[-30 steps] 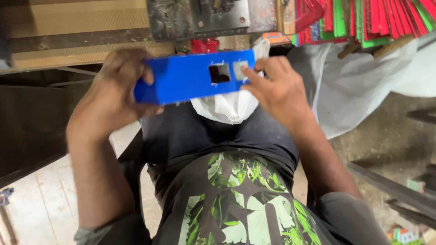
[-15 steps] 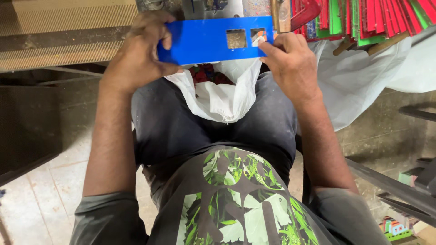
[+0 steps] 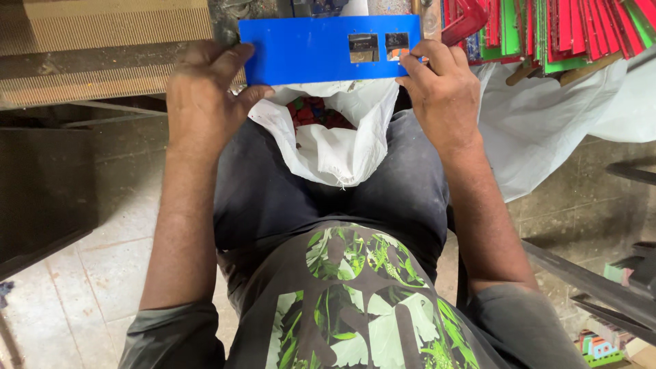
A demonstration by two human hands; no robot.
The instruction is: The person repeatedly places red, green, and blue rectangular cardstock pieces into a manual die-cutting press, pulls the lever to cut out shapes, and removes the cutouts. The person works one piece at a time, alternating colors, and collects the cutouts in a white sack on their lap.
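Note:
A flat blue plastic plate (image 3: 307, 48) with two small rectangular cut-outs near its right end is held out in front of me, level, up against the metal machine at the top. My left hand (image 3: 205, 92) grips its left end. My right hand (image 3: 441, 89) grips its right end, fingers just below the cut-outs. Under the plate, a white sack (image 3: 335, 143) lies open on my lap with small red and blue pieces inside.
A stack of red and green plastic sheets (image 3: 553, 31) stands at the top right over a white cloth (image 3: 547, 123). A wooden bench (image 3: 102, 48) runs along the top left. Dark metal bars (image 3: 601, 287) lie at the lower right, over a tiled floor.
Both hands have carried the blue plate up and away from my body, towards the machine. A second cut-out now shows in the plate beside the first.

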